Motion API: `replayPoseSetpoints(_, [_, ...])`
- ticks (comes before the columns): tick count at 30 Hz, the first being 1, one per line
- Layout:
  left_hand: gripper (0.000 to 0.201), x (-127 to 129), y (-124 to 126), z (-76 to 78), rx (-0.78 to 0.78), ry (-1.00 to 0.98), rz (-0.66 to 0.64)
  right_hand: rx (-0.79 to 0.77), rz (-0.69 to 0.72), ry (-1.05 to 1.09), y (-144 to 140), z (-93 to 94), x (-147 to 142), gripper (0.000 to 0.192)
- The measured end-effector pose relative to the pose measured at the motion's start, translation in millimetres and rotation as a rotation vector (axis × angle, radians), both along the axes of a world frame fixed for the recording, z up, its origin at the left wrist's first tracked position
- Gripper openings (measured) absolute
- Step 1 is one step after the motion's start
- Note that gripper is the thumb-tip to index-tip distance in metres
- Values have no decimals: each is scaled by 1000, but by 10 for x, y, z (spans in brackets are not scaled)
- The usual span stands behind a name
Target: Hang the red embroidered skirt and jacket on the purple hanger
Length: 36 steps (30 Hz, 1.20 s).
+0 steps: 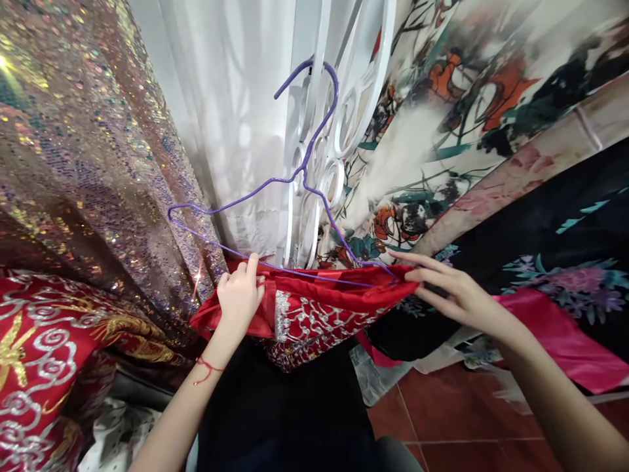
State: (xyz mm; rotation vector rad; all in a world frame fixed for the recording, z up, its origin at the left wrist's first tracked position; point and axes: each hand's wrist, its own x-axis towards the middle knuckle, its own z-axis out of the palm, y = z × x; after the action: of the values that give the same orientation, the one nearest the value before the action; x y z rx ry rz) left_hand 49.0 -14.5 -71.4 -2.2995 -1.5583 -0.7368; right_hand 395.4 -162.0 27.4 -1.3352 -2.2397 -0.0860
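A red cloth [314, 308] with silver embroidery lies folded over the bottom bar of a purple wire hanger [295, 196], whose hook is caught on a white scrolled grille [339, 124] above. The left hand [240, 295] has its grip closed on the cloth's left end, fingers curled over the fold and touching the hanger bar. The right hand [455, 295] is flat and open, fingers stretched out along the cloth's right end, pressing it rather than clasping it. Below the cloth hangs dark fabric, and beneath that the floor [442, 419] is red-brown tile. A white curtain [226, 118] hangs behind the hanger, beside the grille. Sequinned gold fabric [83, 144] crowds in from the left, with a red and gold brocade [39, 354] under it. To the right hang a painted floral print [466, 105], a black flowered cloth [555, 255] and a pink cloth [555, 341], all pressing close around the hanger.
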Motion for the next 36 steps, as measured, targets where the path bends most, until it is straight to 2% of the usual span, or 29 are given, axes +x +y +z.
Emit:
replayPoseSetpoints(3, [42, -12, -59, 52, -19, 33, 6, 100, -63, 96, 172, 105, -99, 11])
replayPoseSetpoints(6, [42, 15, -139, 78, -33, 8, -8, 288, -161, 218, 336, 147, -302, 8])
replayPoseSetpoints(9, [44, 78, -263, 79, -51, -55, -10, 400, -116, 284, 511, 106, -570, 9])
replayPoseSetpoints(14, [47, 235, -498, 58, -99, -28, -38, 267, 75, 192, 784, -36, -1012, 13])
replayPoseSetpoints(16, [38, 277, -529, 73, -129, 20, -56, 255, 98, 214, 855, -56, -1149, 13])
replayPoseSetpoints(19, [17, 287, -485, 130, -176, 106, -115, 266, 146, 307, 908, -38, -1295, 12])
replayPoseSetpoints(23, [12, 260, -381, 182, -230, 192, -197, 183, 191, 456, 931, -28, -1374, 8])
replayPoseSetpoints(26, [31, 207, -324, 139, -180, 159, -239, 63, 108, 569, 942, -69, -1366, 3])
replayPoseSetpoints(29, [53, 54, -266, 32, -28, 7, -265, 11, 78, 619, 946, -89, -1337, 26])
replayPoseSetpoints(31, [54, -125, -217, -62, 59, -106, -225, 35, 35, 552, 956, -72, -1306, 37])
replayPoseSetpoints(33, [59, -351, -155, -171, 45, -204, -97, 76, -14, 443, 979, -48, -1262, 31])
replayPoseSetpoints(34, [60, -472, -119, -233, -12, -241, -6, 96, -32, 394, 995, -40, -1238, 26])
replayPoseSetpoints(36, [48, -699, -41, -380, -220, -294, 165, 135, -56, 330, 1028, -35, -1194, 19])
